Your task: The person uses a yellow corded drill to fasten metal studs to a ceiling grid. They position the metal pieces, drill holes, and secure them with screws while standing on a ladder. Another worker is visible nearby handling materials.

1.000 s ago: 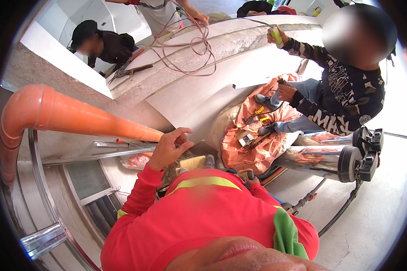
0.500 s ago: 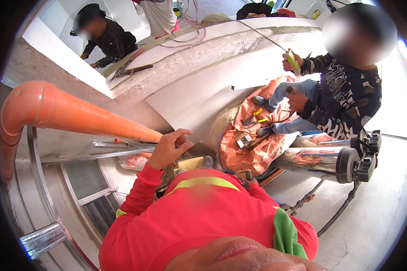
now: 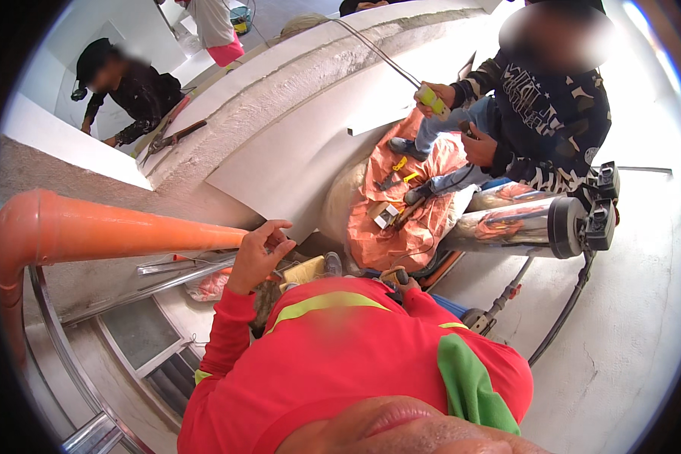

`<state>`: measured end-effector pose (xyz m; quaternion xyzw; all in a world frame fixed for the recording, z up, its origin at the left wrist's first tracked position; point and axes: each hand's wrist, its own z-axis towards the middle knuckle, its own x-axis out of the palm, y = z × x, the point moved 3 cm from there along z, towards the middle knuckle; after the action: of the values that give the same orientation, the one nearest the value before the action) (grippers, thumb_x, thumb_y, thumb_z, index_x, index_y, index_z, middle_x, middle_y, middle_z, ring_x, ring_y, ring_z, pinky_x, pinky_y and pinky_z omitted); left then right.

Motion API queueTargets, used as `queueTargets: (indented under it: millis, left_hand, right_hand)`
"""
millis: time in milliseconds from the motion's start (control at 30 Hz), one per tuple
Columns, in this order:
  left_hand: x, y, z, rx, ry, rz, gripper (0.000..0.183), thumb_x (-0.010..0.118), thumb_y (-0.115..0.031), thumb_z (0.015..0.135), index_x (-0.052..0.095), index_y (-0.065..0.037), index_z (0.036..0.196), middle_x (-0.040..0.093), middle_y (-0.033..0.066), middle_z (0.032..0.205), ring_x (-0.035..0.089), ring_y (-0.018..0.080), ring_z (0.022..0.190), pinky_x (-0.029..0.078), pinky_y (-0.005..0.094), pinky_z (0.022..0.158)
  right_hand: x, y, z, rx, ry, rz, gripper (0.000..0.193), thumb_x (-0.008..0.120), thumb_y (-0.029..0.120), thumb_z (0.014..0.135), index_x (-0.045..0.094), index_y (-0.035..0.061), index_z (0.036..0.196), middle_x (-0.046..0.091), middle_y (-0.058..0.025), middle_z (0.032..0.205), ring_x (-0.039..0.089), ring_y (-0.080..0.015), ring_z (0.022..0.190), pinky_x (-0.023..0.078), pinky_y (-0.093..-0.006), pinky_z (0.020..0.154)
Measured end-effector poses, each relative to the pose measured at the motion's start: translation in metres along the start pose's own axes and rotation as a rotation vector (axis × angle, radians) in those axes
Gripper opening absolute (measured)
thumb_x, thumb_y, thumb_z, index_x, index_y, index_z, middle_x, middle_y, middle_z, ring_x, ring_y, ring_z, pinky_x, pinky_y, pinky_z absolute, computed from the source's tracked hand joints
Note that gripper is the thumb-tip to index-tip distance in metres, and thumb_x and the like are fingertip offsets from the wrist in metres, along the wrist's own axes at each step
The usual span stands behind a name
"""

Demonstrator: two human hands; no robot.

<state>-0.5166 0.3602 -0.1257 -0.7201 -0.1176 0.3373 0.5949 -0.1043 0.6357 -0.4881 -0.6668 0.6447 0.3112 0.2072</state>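
My left hand (image 3: 257, 256) is raised in front of my chest, beside the end of a thick orange pipe (image 3: 144, 232). Its fingers are bent, with the thumb and forefinger apart and nothing between them. Low at my waist, my right hand (image 3: 409, 285) is mostly hidden by my red sleeve and body. It seems closed around a dark, knob-like end next to a tan piece (image 3: 393, 275); I cannot make out what this is. Past it, an orange sheet (image 3: 367, 238) carries yellow-handled tools (image 3: 399, 164) and a small open box (image 3: 384, 215).
A co-worker (image 3: 552, 113) sits at the right, gripping a yellow-green object (image 3: 431, 100) with long thin lines. Clear cylinders with black caps (image 3: 507, 229) lie below. Long-handled cutters (image 3: 170, 136) rest on the curved ledge (image 3: 280, 94). Another person (image 3: 132, 94) works beyond the ledge.
The whole view has shifted, so the surroundings sit further left and mostly higher. My left hand stays raised with nearly the same finger pose. The seated co-worker still holds the yellow-green object.
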Motion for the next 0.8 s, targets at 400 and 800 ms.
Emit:
queueTargets:
  millis: [400,800]
  left_hand:
    - [0.013,-0.014,0.016,0.014,0.071,0.002,0.034,0.075,-0.015,0.092,0.066,-0.002,0.122,0.065,0.0046,0.081,0.063,0.0114,0.075,0.053,0.0272,0.072]
    - [0.011,-0.007,0.011,-0.026,0.075,0.007,0.034,0.075,-0.013,0.092,0.066,-0.001,0.122,0.066,0.0047,0.081,0.063,0.0115,0.075,0.053,0.0277,0.072]
  right_hand:
    - [0.008,-0.011,-0.010,-0.020,-0.031,0.096,0.081,0.086,0.059,0.068,0.064,0.0050,0.125,0.074,-0.0195,0.114,0.073,-0.0345,0.104,0.059,-0.0444,0.088]
    - [0.003,-0.002,-0.015,-0.001,0.016,0.143,0.084,0.088,0.059,0.065,0.064,0.0039,0.124,0.072,-0.0201,0.117,0.073,-0.0341,0.106,0.058,-0.0442,0.089]
